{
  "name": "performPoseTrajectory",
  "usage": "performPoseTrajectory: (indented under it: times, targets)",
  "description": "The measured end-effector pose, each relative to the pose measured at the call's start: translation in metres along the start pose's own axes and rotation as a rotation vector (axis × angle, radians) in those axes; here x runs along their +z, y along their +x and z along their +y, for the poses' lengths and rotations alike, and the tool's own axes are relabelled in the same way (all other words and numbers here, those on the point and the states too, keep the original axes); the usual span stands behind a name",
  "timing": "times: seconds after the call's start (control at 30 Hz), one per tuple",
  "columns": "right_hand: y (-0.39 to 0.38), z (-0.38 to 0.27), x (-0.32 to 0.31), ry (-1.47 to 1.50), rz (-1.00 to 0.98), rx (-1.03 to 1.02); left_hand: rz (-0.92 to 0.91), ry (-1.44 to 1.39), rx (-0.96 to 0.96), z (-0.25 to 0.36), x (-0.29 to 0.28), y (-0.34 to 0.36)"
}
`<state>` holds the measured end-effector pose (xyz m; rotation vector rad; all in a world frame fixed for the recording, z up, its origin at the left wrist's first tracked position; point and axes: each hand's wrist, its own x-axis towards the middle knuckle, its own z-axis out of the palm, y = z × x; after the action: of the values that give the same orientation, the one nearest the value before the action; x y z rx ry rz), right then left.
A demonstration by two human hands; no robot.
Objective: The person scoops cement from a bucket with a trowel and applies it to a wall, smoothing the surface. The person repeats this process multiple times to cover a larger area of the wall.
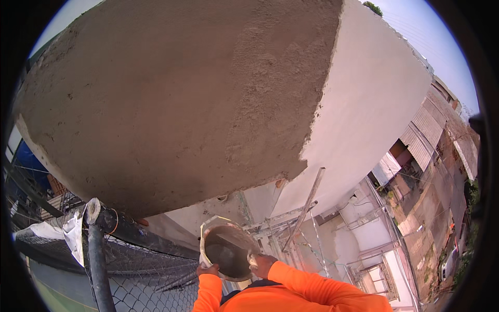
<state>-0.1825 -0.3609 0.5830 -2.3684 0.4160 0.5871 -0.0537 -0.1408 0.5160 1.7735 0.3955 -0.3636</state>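
Note:
Both my hands grip a bucket [240,237] close in front of my body. It tilts so that its mouth faces up toward me, and grey wet mortar [226,256] lies inside. My left hand [209,269] is closed on the near left rim. On the right side of the rim, my right hand [263,264] is closed too, with its fingers partly hidden. Beyond the bucket rises a large wall [171,114] coated in brown-grey plaster, rougher toward its right side. A paler wall surface [364,99] adjoins it along a ragged edge.
At left, dark pipes [99,260] carry wire mesh [148,281] and a hanging white cloth [76,236]. Scaffold bars [306,208] stand right of the bucket, above a deep drop. Rooftops and ground [426,208] lie far below at right.

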Motion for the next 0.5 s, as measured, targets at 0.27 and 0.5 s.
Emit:
performPoseTrajectory:
  times: [0.27, 0.5]
  targets:
    - [0.071, 0.059, 0.041, 0.285, -0.186, 0.35, -0.097, 0.165, 0.631, 0.035, 0.057, -0.036]
    - [0.015, 0.032, 0.026, 1.308, -0.361, 0.15, -0.216, 0.211, 0.655, 0.043, 0.088, -0.02]
